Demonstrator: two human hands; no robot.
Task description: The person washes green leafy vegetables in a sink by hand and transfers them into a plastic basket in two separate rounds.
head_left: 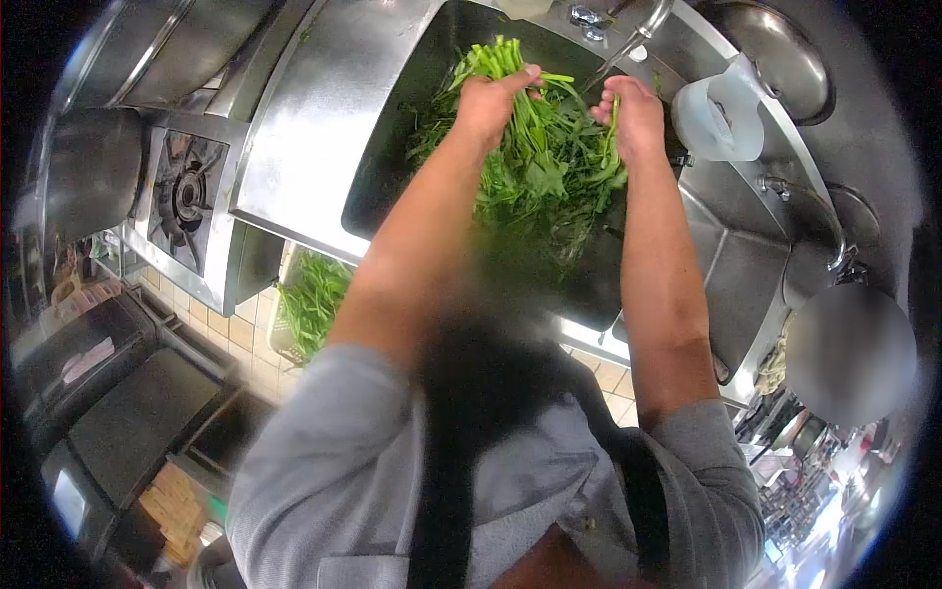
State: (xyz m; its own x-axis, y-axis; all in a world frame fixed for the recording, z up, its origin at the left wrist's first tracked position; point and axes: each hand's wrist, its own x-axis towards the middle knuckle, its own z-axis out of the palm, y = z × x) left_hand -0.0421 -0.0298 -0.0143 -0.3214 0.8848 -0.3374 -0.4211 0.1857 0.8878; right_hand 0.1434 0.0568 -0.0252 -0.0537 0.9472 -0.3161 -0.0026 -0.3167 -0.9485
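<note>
While the left hand (489,106) is closed around a thick bundle of pale-green cut stems (500,59), the right hand (640,118) has its fingers curled in with a slender green stalk (615,123) lying at them; whether that hand grips the stalk firmly cannot be told. The stem ends project beyond the left thumb toward the far edge of a deep, dark-walled rectangular sink (388,167), and the leafy parts hang down into it. Beneath and between the hands, a loose heap of dark-green leafy vegetables (540,187) fills the middle of the sink and reaches toward its right edge. A curved metal faucet (643,37) extends over the far edge, nearer the far right corner. Just beside the right hand, outside that corner, stands a translucent white plastic container (719,118); nearer the wearer, a stainless-steel basin (731,265) adjoins the right edge. Along the left edge runs a shiny stainless-steel counter (314,118), with a black round gas burner (188,191) farther left. Below the counter's near edge, a pale plastic basket (281,334) of long green leaves (316,299) sits by the beige floor tiles (238,334).
</note>
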